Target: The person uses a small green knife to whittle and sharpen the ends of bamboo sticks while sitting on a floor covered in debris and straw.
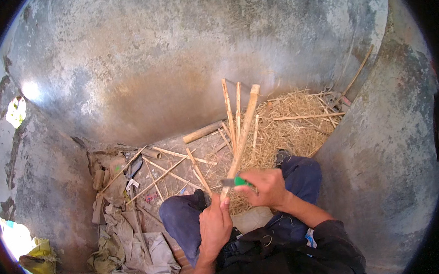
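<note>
Two grips, one bamboo stick point(246, 121)

In the head view, the straw heap point(290, 139) is my landmark. The stick slants up along the heap's left edge, its low end on my side of the straw. My left hand point(215, 223), nearer me than the heap, is clamped on that low end, thumb against fingers. My right hand point(266, 186), just this side of the straw, is closed around a green-handled knife point(242, 182), its dark blade crossing the stick just above my left thumb. Two thin sticks point(228, 112) stand at the heap's left. Farther left of it lie a thick bamboo piece point(202, 133) and crossed slats point(167, 173); left of the heap and nearer me, a crumpled pale sack point(146, 257). Behind the heap rises a stained grey wall point(177, 65).
</note>
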Demonstrator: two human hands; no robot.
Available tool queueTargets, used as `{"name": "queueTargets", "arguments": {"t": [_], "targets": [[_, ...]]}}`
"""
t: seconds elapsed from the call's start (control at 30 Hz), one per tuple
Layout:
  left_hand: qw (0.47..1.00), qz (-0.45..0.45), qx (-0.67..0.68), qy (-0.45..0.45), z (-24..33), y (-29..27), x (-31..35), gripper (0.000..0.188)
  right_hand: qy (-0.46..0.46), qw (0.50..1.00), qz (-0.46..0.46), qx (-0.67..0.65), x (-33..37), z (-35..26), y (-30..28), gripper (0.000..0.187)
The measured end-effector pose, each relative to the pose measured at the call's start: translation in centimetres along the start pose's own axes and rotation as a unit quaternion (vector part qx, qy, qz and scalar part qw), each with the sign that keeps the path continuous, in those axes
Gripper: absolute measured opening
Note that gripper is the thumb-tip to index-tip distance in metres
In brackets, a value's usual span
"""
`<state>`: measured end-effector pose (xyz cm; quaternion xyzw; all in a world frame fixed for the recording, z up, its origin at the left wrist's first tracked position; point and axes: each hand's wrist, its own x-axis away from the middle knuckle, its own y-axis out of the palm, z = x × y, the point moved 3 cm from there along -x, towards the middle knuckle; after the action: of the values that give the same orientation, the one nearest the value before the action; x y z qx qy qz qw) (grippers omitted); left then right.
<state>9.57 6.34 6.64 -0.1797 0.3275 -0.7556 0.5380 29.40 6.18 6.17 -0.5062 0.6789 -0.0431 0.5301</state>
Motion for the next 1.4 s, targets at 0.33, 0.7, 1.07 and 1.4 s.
{"name": "queueTargets", "arguments": {"t": [0.33, 0.7, 1.07, 1.4], "targets": [[0.999, -0.032, 0.009, -0.017, -2.6, 0.8, 2.6, 0.029, 0.095, 0.992, 0.08, 0.038, -3.3, 7.6, -4.4, 0.035], [0.997, 0.007, 0.073, 0.028, -0.8, -0.9, -0.1, 0.029, -0.004, 0.997, -0.023, -0.07, 0.8, 0.0, 0.4, 0.028], [0.993, 0.002, 0.111, 0.024, -0.9, -0.9, -0.4, 0.032, -0.039, 0.997, 0.033, -0.057, 0.0, 0.1, 0.2, 0.031], [0.991, -0.017, 0.131, 0.008, -1.3, -1.2, -0.3, 0.031, -0.047, 0.999, 0.0, -0.011, -1.1, 1.2, -0.7, 0.027]]}}
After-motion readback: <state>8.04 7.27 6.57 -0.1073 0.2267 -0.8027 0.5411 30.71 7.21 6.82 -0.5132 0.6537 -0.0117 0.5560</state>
